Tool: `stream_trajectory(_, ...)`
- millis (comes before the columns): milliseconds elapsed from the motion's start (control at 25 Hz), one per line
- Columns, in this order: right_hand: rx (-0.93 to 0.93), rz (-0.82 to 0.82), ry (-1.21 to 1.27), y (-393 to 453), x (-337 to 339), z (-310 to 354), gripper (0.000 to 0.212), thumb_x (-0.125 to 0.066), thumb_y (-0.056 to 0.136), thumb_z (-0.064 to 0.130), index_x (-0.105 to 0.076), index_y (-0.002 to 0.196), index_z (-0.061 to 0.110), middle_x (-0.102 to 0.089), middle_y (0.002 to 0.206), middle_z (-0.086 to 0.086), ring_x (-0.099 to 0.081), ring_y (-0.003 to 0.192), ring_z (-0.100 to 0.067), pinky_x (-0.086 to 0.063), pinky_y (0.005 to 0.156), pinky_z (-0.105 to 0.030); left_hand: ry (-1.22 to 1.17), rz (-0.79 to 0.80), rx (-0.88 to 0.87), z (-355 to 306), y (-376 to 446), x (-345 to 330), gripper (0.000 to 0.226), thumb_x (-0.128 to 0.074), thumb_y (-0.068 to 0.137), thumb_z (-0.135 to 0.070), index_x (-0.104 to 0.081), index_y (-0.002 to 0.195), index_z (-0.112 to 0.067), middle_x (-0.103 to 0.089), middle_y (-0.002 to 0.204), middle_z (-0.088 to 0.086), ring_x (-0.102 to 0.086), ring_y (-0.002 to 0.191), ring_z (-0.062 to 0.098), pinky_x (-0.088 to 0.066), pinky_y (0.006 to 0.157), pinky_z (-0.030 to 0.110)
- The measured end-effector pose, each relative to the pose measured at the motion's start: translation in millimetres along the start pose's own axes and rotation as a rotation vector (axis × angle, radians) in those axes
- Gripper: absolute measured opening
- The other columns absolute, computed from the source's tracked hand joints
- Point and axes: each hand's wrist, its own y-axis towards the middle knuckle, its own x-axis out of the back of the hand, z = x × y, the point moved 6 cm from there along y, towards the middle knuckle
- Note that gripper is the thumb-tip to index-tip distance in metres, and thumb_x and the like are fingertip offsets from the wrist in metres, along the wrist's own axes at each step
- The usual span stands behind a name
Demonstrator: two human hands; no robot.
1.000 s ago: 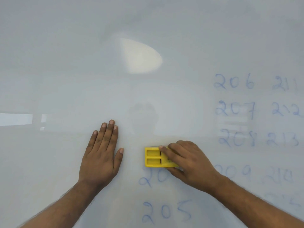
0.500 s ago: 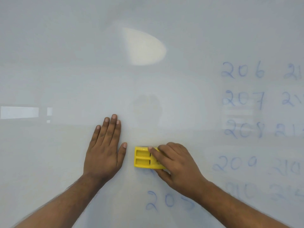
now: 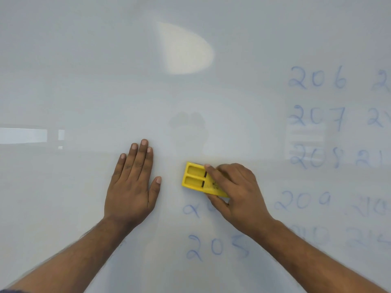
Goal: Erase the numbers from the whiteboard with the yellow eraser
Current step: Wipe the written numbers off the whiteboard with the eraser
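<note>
Head view: yellow eraser (image 3: 197,180) pressed flat against the whiteboard (image 3: 84,81), low and centre, slightly tilted, its ribbed plastic back facing out. Right hand (image 3: 234,193) grips it from the right side, index finger laid along the top edge, thumb under the lower edge. The eraser sits just above a blue number whose first digit, a 2 (image 3: 191,210), shows clear; the rest is partly hidden by the hand and looks half wiped. Below that, 205 (image 3: 218,247) is intact.

Left hand (image 3: 133,187) lies open and flat on the board just left of the eraser, fingers together, holding nothing; it looks like a brace.

Further right, a column of numbers: 206 (image 3: 317,78), 207 (image 3: 316,118), 208 (image 3: 315,158), 209 (image 3: 302,200). More digits beyond them are cut off by the frame edge. Lowest entries on the right are faint and blurred; cannot read them.

Judgement: work is partway, with much left. For this stroke, keep the felt face fully flat, press evenly, and pull down across the whole partial number, then 205, overlapping passes so no ghost lines stay. Avoid dragging the palm heel through wet ink.
</note>
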Motion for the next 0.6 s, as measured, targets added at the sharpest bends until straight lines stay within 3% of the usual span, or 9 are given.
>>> stream_trajectory(200, 0.187, 0.111, 0.001, -26.7, -21.3, 36.2, 0.045, -0.062, 0.093, 0.027, -0.055, 0.134, 0.01, -0.059, 0.109, -0.008, -0.054, 0.093, -0.03, -0.045, 0.082, -0.04, 0.001, -0.005, -0.01, 0.9, -3.7, 0.5, 0.068, -0.032, 0.103, -0.039, -0.021, 0.16, -0.004, -0.016, 0.17, 0.01, -0.012, 0.158, 0.025, -0.01, 0.129, 0.044)
stream_trajectory(360, 0.266, 0.223, -0.074, -57.0, -17.5, 27.1, 0.046, -0.059, 0.093, 0.026, -0.052, 0.136, 0.013, -0.059, 0.11, -0.005, -0.053, 0.093, -0.027, -0.046, 0.082, -0.039, 0.005, -0.009, -0.008, 1.3, -5.3, 0.3, 0.068, -0.032, 0.103, -0.039, -0.021, 0.16, -0.004, -0.017, 0.17, 0.011, -0.012, 0.158, 0.025, -0.011, 0.128, 0.044)
stream_trajectory(600, 0.145, 0.131, -0.127, -37.8, 21.2, -17.1, 0.045, -0.058, 0.095, 0.033, -0.056, 0.135, 0.011, -0.061, 0.111, -0.009, -0.057, 0.095, -0.032, -0.045, 0.083, -0.04, -0.007, 0.011, 0.013, 0.8, -10.8, -0.8, 0.068, -0.031, 0.103, -0.039, -0.019, 0.161, -0.005, -0.015, 0.17, 0.009, -0.01, 0.158, 0.024, -0.01, 0.129, 0.044)
